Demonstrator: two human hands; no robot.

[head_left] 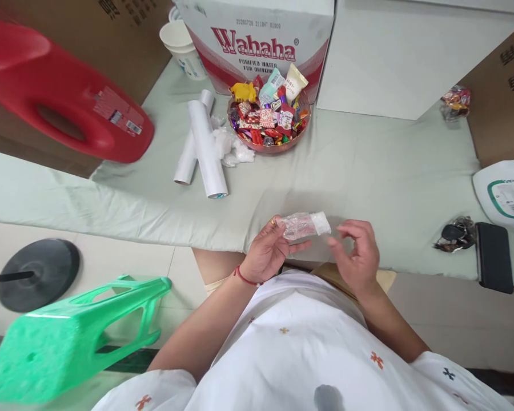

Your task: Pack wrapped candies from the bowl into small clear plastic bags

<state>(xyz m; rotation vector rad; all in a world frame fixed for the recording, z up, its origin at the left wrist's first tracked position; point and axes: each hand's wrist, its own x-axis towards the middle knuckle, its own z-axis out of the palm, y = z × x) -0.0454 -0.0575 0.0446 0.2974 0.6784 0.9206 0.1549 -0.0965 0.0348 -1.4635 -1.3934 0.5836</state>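
Between thumb and fingers, my left hand (268,251) pinches one end of a small clear plastic packet (304,225) with a white end. It is held just above the table's front edge, and what it contains is hard to make out. Close to the packet's white end, my right hand (356,249) is raised with nothing in it, its thumb and fingers apart. Beyond the hands stands a glass bowl (278,149) heaped with wrapped candies. Left of the bowl lie two white paper rolls (208,151), one across the other, beside some crumpled clear plastic (233,147).
A Wahaha carton (257,43) and paper cups (184,48) stand at the back. A red jug (64,103) is on the left. Keys (456,234), a black phone (494,257) and a white bottle (508,191) are at right. A green stool (81,331) stands below left.
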